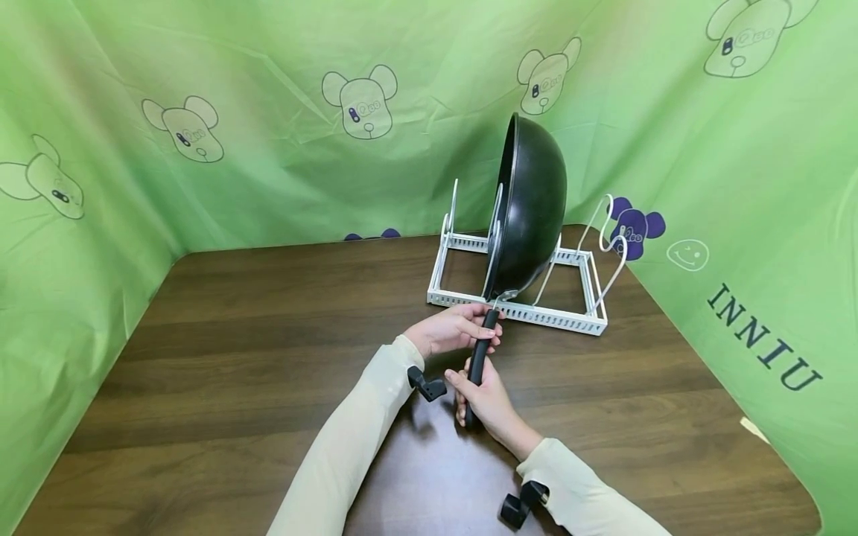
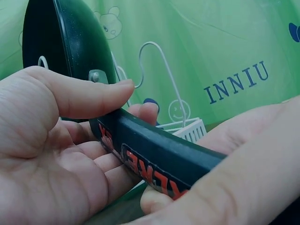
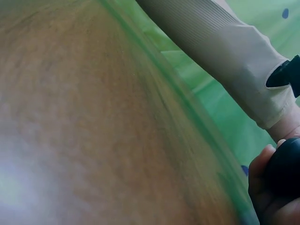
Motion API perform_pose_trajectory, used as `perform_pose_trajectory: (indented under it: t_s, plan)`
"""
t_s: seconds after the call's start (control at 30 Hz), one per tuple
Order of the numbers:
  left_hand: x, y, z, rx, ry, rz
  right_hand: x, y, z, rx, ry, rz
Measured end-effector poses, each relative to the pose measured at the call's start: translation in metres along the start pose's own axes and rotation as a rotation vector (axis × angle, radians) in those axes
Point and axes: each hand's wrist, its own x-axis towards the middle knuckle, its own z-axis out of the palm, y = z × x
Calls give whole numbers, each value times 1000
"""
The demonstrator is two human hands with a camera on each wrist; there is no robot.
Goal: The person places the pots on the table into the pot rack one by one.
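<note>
A black wok (image 1: 539, 193) stands on its edge in a white wire rack (image 1: 553, 318), its hollow facing left and its handle (image 1: 480, 356) pointing toward the person. My left hand (image 1: 450, 331) holds the handle close to the wok, thumb on top and fingers underneath in the left wrist view. Nearer the handle's free end, my right hand (image 1: 494, 406) grips it with curled fingers. Red lettering (image 2: 154, 173) runs along the handle's side. In the right wrist view, only the dark handle end (image 3: 285, 168) and part of the right hand show, at the lower right corner.
The rack's curved wire divider (image 1: 620, 260) rises right of the wok, and a straight-looking one (image 1: 453, 205) rises to its left. Green printed cloth (image 1: 268, 186) hangs behind and beside the brown wooden table (image 1: 268, 357). Black wrist mounts (image 1: 427, 385) sit on both sleeves.
</note>
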Motion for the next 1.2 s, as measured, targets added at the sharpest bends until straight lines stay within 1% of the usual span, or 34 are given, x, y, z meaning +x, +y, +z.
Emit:
perform_pose_trajectory:
  t_s: [0.2,0.43,0.53,0.67,0.77,0.8,0.9,0.97,1.03,1.07,1.13,1.2]
  plan:
    - [-2,-4,-1,-8,11,8,-1,0,0,-16,3,36]
    - [-3,-5,-2,-8,28,22,-2,-1,0,-29,0,35]
    - [-5,-4,-3,-5,36,22,-2,-1,1,-26,7,57]
    - [-7,-3,-4,8,41,14,-2,-4,2,-18,36,110]
    - [-11,-1,-6,30,47,10,-2,-5,2,-17,58,135]
    - [-13,0,-7,40,57,9,-2,-6,2,-17,64,140]
    - [-19,2,-10,62,82,8,-2,-9,0,-8,76,141]
    - [-23,3,-12,79,86,9,-1,-12,-2,-10,83,143]
    - [-27,5,-13,100,83,9,-1,-15,-5,-33,83,137]
    - [-29,5,-14,113,80,9,0,-18,-7,-60,81,135]
    - [-34,7,-15,134,72,12,1,-23,-11,-147,72,129]
    - [-39,9,-16,159,69,22,1,-29,-16,-242,34,121]
